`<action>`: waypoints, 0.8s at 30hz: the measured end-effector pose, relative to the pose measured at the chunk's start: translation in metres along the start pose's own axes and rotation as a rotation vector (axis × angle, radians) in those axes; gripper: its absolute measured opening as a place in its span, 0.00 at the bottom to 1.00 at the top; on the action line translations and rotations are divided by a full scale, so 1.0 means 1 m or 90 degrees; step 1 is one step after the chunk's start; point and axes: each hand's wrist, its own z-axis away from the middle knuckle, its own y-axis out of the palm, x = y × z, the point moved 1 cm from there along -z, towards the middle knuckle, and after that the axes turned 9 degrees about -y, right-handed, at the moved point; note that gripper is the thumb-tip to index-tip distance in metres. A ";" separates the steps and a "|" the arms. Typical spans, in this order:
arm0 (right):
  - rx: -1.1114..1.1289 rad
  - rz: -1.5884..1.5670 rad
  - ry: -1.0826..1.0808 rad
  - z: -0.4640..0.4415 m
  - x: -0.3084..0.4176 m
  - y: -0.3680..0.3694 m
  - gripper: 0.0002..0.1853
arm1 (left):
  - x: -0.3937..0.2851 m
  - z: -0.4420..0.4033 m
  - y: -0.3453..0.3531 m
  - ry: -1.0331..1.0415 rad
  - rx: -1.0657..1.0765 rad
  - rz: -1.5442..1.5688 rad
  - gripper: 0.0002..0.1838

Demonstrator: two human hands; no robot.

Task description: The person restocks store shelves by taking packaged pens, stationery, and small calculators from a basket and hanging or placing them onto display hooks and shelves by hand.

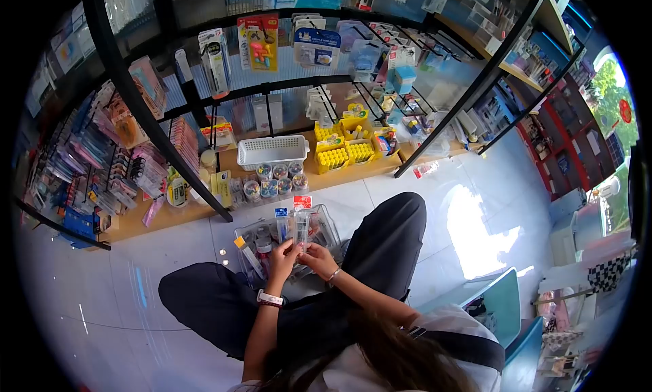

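Note:
Both my hands meet above a clear plastic basket [331, 223] on the floor between my knees. My left hand [282, 257] is closed on the lower end of a slim clear plastic packet [301, 227]; its contents are too small to make out. From the other side, my right hand [318, 260] grips the same packet with bent fingers. A red-and-white label [303, 202] shows at the packet's far end. Just left of it, a blue-topped packet [281, 215] stands in the basket. A long packet with a yellow end [249, 255] leans at the basket's left side among jars and small packs.
Ahead stands a black-framed shelf [204, 188] with hanging packs. On its bottom board are a white basket [273, 150], several lidded jars [269, 187] and yellow boxes of glue-stick-like tubes [333, 159]. A red-and-white packet [426, 169] lies on the floor. A teal bin [501, 304] stands at right.

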 end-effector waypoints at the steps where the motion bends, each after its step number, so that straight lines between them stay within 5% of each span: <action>1: 0.017 0.010 0.004 -0.001 -0.001 -0.002 0.15 | 0.001 0.000 -0.003 -0.008 0.011 -0.019 0.14; 6: -0.006 0.242 -0.246 -0.032 0.084 0.012 0.16 | -0.093 -0.017 0.028 0.109 0.084 -0.101 0.17; 10: -0.073 0.340 -0.216 -0.021 0.135 0.024 0.16 | -0.123 -0.019 0.041 0.165 0.124 -0.119 0.17; 13: -0.090 0.546 -0.349 -0.025 0.168 0.021 0.19 | -0.159 -0.029 0.055 0.342 0.123 -0.228 0.19; 16: 0.030 0.590 -0.456 -0.030 0.258 0.020 0.28 | -0.239 -0.027 0.086 0.456 0.184 -0.285 0.27; 18: 0.032 0.531 -0.407 -0.035 0.278 0.021 0.38 | -0.256 -0.030 0.092 0.460 0.217 -0.322 0.34; 21: -0.088 0.820 -0.586 -0.040 0.360 0.039 0.39 | -0.309 -0.042 0.119 0.537 0.228 -0.248 0.43; 24: -0.131 0.777 -0.716 -0.088 0.423 0.008 0.37 | -0.334 -0.041 0.128 0.560 0.243 -0.235 0.44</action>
